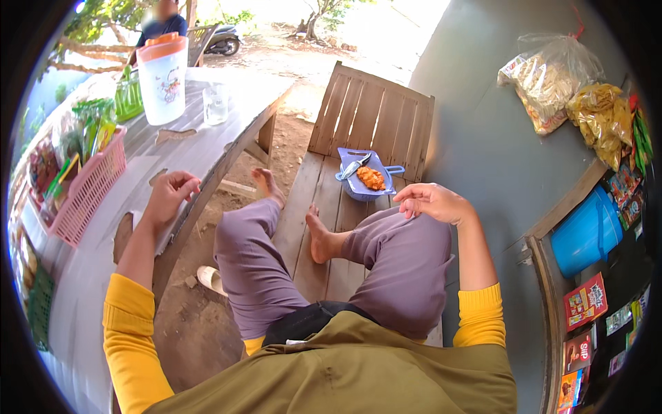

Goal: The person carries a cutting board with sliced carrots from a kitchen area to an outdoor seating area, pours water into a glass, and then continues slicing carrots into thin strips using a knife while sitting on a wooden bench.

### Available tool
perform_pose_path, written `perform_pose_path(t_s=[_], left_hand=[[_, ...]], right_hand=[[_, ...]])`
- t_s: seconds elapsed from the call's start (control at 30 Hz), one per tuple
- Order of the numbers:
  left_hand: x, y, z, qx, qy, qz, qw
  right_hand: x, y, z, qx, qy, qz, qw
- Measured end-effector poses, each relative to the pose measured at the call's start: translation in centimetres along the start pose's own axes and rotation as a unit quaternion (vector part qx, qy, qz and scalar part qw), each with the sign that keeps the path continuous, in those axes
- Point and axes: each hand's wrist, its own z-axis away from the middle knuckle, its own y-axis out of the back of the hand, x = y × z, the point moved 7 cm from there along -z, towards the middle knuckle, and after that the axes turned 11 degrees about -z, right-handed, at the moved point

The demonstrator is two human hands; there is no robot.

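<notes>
My left hand [172,195] rests at the edge of a worn table [137,207], its fingers loosely curled and nothing seen in them. Above my right knee hangs my right hand [435,203], empty, fingers bent and slightly apart. Just beyond it, on the wooden bench [310,178] where I sit, stands a blue plastic basket [362,195] with handles. A purple-blue cutting board [345,154] lies across its top. On the board are a heap of chopped orange food [371,178] and a knife [357,164]. Neither hand touches them.
A white pitcher [164,85] with an orange lid, a glass [215,106] and a pink basket [90,191] of packets stand on the table. Snack bags [553,77] hang at right, above a blue bucket [587,233]. A person [164,23] is beyond the table.
</notes>
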Motion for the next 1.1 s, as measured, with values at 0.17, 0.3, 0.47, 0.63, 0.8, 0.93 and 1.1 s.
perform_pose_path(t_s=[0.17, 0.3, 0.47, 0.63, 0.8, 0.93, 1.1], left_hand=[[-1.0, 0.3, -0.4, -0.017, -0.009, -0.033, 0.999], [-1.3, 0.6, -0.1, 0.000, 0.006, -0.025, 1.000], [-0.8, 1.0, 0.4, -0.015, 0.001, -0.049, 0.999], [-0.6, 1.3, 0.8, -0.012, 0.003, -0.042, 0.999], [-0.6, 1.9, 0.6, -0.022, -0.002, -0.057, 0.998], [-0.4, 1.7, 0.4, -0.008, 0.001, -0.070, 0.998], [0.0, 1.3, 0.1, 0.005, 0.009, -0.073, 0.997]], right_hand=[[-2.4, -1.9, 0.0, -0.016, 0.008, -0.004, 1.000], [-3.8, -3.5, 0.0, -0.036, 0.035, 0.007, 0.999], [-5.7, -5.8, 0.3, -0.059, 0.049, 0.011, 0.997], [-6.7, -7.6, -0.4, -0.087, 0.054, 0.058, 0.993], [-6.3, -8.2, -2.5, -0.082, 0.032, 0.038, 0.995], [-3.6, -8.4, -4.9, -0.099, 0.028, 0.037, 0.994], [3.1, -8.7, -8.1, -0.106, -0.032, 0.004, 0.994]])
